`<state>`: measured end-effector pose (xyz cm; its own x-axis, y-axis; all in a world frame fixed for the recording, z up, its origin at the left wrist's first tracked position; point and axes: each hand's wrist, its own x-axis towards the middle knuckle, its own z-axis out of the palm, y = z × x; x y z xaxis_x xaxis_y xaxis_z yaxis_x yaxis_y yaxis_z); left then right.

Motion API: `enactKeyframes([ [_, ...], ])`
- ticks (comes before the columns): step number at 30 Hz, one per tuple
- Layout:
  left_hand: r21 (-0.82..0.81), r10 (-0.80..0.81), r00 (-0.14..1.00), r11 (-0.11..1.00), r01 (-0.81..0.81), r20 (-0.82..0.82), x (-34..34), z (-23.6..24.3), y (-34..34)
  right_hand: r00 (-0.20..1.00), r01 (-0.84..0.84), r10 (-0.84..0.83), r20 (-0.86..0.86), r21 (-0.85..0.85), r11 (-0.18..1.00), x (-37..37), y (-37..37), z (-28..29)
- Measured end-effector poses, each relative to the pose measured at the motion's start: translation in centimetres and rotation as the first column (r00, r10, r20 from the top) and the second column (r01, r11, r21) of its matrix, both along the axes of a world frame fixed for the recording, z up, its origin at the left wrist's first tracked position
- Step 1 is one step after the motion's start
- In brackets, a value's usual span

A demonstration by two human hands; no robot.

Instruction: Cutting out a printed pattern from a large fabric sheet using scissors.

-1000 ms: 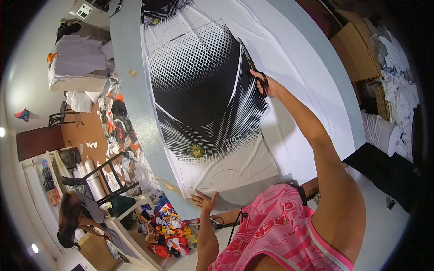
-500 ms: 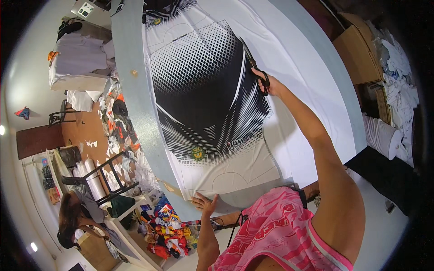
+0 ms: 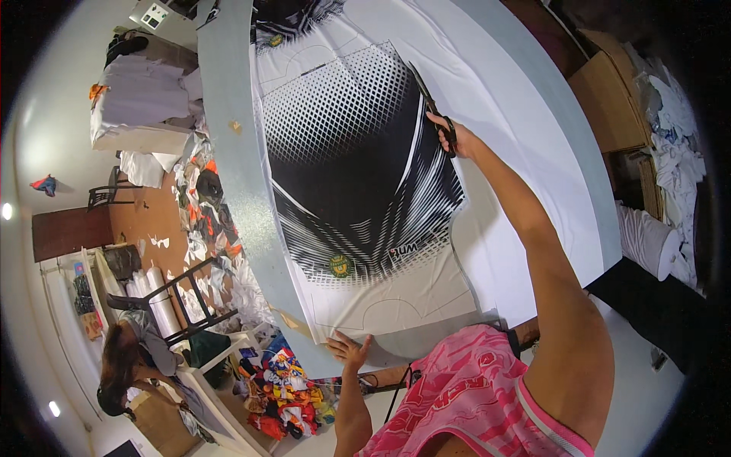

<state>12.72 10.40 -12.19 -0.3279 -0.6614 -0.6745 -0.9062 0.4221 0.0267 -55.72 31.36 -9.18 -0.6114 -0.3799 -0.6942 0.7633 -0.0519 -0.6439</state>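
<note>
Across the table lies a white fabric sheet printed with a black and white jersey panel [image 3: 343, 175], bearing a round yellow-green crest near its lower left. My right hand [image 3: 457, 139] grips black-handled scissors [image 3: 428, 95] at the panel's right edge, the blades pointing away from me along that edge. Below the scissors the fabric's right side is cut along the printed outline. My left hand [image 3: 349, 351] rests with fingers spread at the fabric's near left corner, on the table's near edge, holding nothing. Another printed piece [image 3: 293, 19] shows at the far end.
The grey table [image 3: 242, 167] has fabric scraps [image 3: 202, 198] on the floor to its left. Colourful cloth pieces [image 3: 285, 388] are heaped near a wooden frame and a black stool [image 3: 186, 301]. A person [image 3: 126, 354] bends there. Cardboard boxes [image 3: 609, 99] and a white roll [image 3: 647, 240] stand right.
The whole view has shifted slightly, so everything appears a little further right and lower. Both hands keep nearly the same places on the fabric; the scissors stay at the right edge.
</note>
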Motion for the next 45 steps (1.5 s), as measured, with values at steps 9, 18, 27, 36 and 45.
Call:
enactKeyframes([
  [9,0.044,0.039,0.999,0.998,-0.039,0.011,0.0,-0.1,-0.3,0.996,-0.069,0.075,-0.052,0.096,0.993,-2.3,-0.9,-0.7],
  [18,0.032,0.034,0.999,0.999,-0.034,0.003,0.3,0.0,-0.1,0.996,-0.053,0.06,-0.068,0.094,0.994,-5.3,-2.9,0.1],
  [27,0.024,-0.006,1.0,1.0,0.007,-0.021,0.4,0.4,0.2,0.998,-0.035,0.035,-0.051,-0.004,0.999,-7.2,-4.0,-0.6],
  [36,0.02,0.014,1.0,1.0,-0.014,-0.014,0.4,0.5,0.2,0.995,-0.066,0.071,-0.064,0.084,0.994,-9.8,-4.8,-1.3],
  [45,0.019,0.014,1.0,1.0,-0.014,0.002,0.9,0.1,0.1,0.997,-0.052,0.052,-0.052,0.014,0.999,-11.4,-5.3,-0.6],
])
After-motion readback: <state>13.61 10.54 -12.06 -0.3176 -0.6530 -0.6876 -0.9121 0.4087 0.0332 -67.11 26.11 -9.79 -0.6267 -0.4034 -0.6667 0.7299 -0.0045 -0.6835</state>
